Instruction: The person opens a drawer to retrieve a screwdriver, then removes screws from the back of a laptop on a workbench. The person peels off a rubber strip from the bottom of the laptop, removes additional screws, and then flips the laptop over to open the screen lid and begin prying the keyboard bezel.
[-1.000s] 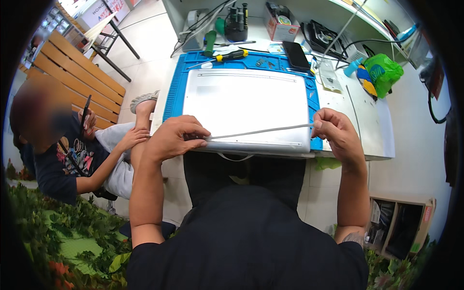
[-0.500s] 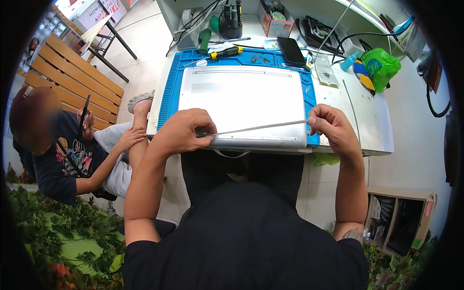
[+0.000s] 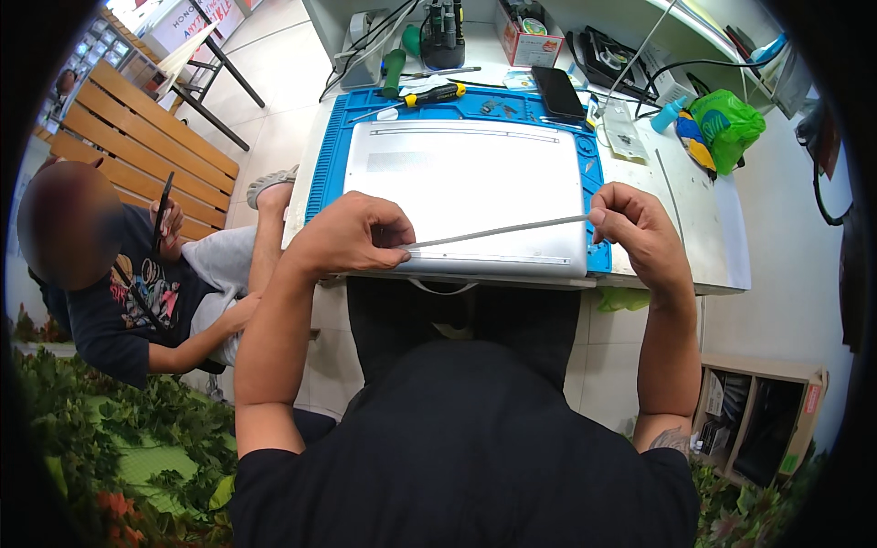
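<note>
Spanning the gap between both hands, a thin, flexible-looking grey strip (image 3: 501,230) slants over the near edge of a silver laptop (image 3: 475,187); whether it touches the metal is unclear. The left hand (image 3: 370,236) pinches its left end between thumb and fingers, and the right hand (image 3: 635,228) pinches the other near the laptop's right edge. Smooth and round-cornered, the laptop lies on a ribbed blue mat (image 3: 327,178) at the worktop's (image 3: 708,228) front edge. Along the mat's far edge lie a yellow-and-black screwdriver (image 3: 438,95) and small dark pieces (image 3: 498,108). Toward the worktop's back edge, a black holder (image 3: 444,57) carries upright tools, and a red-and-white cardboard box (image 3: 534,48) contains assorted items.
</note>
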Available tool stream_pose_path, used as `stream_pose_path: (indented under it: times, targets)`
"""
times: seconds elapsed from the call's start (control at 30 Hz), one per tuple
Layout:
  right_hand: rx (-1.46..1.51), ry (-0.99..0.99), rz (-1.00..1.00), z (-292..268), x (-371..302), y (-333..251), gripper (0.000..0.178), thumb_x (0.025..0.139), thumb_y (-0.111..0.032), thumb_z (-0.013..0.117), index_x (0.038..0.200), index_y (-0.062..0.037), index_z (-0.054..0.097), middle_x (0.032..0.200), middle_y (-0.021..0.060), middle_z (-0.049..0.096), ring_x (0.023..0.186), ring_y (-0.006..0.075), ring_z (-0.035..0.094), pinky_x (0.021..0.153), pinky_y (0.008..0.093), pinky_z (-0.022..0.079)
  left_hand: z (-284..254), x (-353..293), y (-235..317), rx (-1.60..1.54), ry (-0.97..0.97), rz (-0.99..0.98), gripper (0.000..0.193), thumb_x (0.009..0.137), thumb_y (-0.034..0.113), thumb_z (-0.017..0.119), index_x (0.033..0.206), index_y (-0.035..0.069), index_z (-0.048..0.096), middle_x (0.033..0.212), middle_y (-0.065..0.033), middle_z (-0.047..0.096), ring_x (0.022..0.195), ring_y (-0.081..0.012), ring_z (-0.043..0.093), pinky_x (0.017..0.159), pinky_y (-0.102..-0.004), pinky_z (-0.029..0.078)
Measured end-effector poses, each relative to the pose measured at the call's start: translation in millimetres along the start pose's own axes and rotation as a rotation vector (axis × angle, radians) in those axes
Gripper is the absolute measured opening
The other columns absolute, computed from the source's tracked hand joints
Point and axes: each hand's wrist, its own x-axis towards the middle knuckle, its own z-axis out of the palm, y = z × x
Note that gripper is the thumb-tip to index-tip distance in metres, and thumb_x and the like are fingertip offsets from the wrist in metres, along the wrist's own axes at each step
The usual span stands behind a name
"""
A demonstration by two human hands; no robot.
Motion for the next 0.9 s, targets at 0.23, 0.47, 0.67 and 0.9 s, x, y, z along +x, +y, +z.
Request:
stream_pose_path:
  times: [0.23, 0.47, 0.67, 0.9]
  targets:
    - [-0.002, -0.002, -0.033, 2, 0, -3, 0.017, 0.104, -0.018, 0.072, 0.098, -0.0025, 0.068, 0.087, -0.0026, 0.063, 0.080, 0.0060, 0.056, 0.074, 0.0243, 0.049, 5, 17, 16, 0.009, -0.027, 0.066, 0.016, 0.083, 0.009, 0.086, 0.094, 0.000, 0.078, 0.080, -0.0059, 0.075, 0.071, -0.0146, 0.070, 0.069, -0.0283, 0.057]
    - [-0.018, -0.005, -0.163, 11, 14, -27, 0.017, 0.105, -0.017, 0.071, 0.100, -0.0017, 0.068, 0.087, -0.0022, 0.062, 0.080, 0.0066, 0.057, 0.074, 0.0247, 0.048, -4, 25, 33, 0.019, 0.026, 0.122, 0.015, 0.084, 0.008, 0.083, 0.097, 0.002, 0.080, 0.081, -0.0052, 0.076, 0.073, -0.0127, 0.071, 0.069, -0.0259, 0.056]
    - [-0.011, 0.150, -0.330, 18, 20, -34, 0.018, 0.106, -0.017, 0.069, 0.102, -0.0004, 0.067, 0.090, -0.0001, 0.061, 0.084, 0.0090, 0.057, 0.078, 0.0255, 0.048, -23, 3, -3, -0.184, 0.298, -0.045, 0.016, 0.092, 0.007, 0.083, 0.107, 0.000, 0.080, 0.091, -0.0034, 0.079, 0.079, -0.0083, 0.071, 0.070, -0.0234, 0.056]
    - [-0.170, 0.054, -0.272, 54, 14, 6, 0.012, 0.102, -0.009, 0.071, 0.096, -0.0003, 0.065, 0.086, 0.0013, 0.062, 0.082, 0.0094, 0.058, 0.079, 0.0266, 0.047, -31, -39, -44, -0.516, 0.697, -0.209, 0.023, 0.092, 0.005, 0.086, 0.112, -0.004, 0.079, 0.094, -0.0095, 0.079, 0.083, -0.0157, 0.077, 0.071, -0.0274, 0.065]
